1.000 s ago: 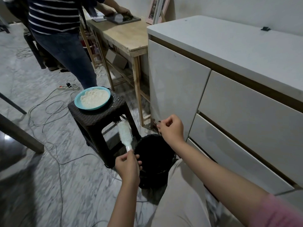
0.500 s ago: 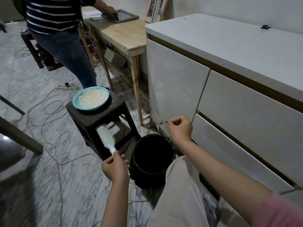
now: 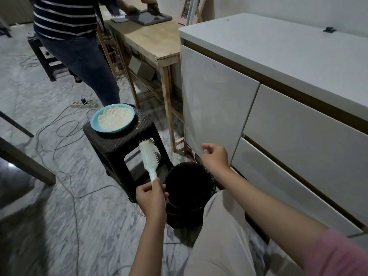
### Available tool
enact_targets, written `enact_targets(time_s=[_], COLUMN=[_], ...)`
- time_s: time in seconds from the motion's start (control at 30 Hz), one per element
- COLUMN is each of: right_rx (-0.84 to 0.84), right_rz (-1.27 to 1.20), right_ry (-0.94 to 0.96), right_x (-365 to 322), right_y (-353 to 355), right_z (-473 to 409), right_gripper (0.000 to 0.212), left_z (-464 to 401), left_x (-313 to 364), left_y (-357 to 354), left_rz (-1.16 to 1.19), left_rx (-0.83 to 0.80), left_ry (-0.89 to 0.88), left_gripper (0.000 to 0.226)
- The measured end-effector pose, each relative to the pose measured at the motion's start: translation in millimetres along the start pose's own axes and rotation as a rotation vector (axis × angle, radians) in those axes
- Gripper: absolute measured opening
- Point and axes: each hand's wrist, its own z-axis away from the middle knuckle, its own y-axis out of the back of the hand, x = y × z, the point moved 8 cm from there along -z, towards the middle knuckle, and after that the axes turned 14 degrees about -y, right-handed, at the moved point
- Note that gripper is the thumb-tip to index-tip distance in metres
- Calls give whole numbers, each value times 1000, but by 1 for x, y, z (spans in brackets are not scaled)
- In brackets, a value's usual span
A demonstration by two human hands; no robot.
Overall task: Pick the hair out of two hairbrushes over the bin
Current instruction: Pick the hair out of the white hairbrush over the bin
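My left hand [image 3: 152, 197] grips the handle of a pale mint hairbrush [image 3: 149, 156], held upright with its bristles facing right, just left of the black bin [image 3: 189, 193] on the floor. My right hand [image 3: 215, 157] hovers above the bin's far rim, fingers loosely curled and thumb near the fingertips; whether any hair is pinched there is too small to tell. Only one hairbrush is in view. My knee in beige trousers [image 3: 221, 236] covers the bin's near right side.
A dark wicker stool [image 3: 121, 140] left of the bin carries a teal plate [image 3: 112, 118] of white grains. White cabinets [image 3: 258, 120] stand to the right and a wooden table [image 3: 151, 42] behind. A person in a striped top [image 3: 65, 18] stands there. Cables [image 3: 59, 132] cross the floor.
The brush swung left away from the bin, then came back beside its rim. My right hand stayed above the bin's far side and its pinch loosened.
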Motion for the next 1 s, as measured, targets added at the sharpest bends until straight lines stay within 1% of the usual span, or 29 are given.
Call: enact_targets(time_s=[0.17, 0.3, 0.33, 0.43, 0.47, 0.5, 0.53, 0.63, 0.73, 0.8, 0.93, 1.0], right_rx=[-30, -65, -107, -267, -297, -301, -278, -107, -7, 11, 18, 27], right_rz=[-3, -100, -121, -141, -136, -128, -117, -131, -152, -113, -64, -58], right_ry=[13, 62, 73, 99, 110, 125, 141, 137, 103, 111, 126, 130], right_x=[-6, -17, -20, -28, -31, -34, -37, -39, -34, -34, -33, -33], right_y=[-4, -8, -11, -25, -27, -28, -27, -15, -5, -2, 2, 3], right_z=[3, 7, 8, 12, 12, 11, 10, 0, -7, -8, -8, -9], right_gripper=[36, 26, 30, 55, 59, 58, 51, 21, 8, 3, 17, 18], left_z=[11, 14, 16, 19, 20, 21, 21, 20, 18, 16, 11, 10], left_x=[7, 8, 8, 9, 10, 10, 11, 14, 17, 18, 12, 9], left_y=[-15, -25, -27, -33, -34, -35, -35, -35, -35, -34, -30, -28], left_rz=[-20, -70, -81, -125, -138, -145, -150, -154, -174, -185, -179, -180], left_rx=[-91, -175, -194, -255, -274, -287, -295, -314, -341, -341, -295, -276], left_ry=[-40, -86, -96, -131, -141, -148, -154, -179, -220, -234, -192, -166], left_gripper=[12, 11, 12, 13, 13, 14, 14, 14, 13, 14, 14, 14])
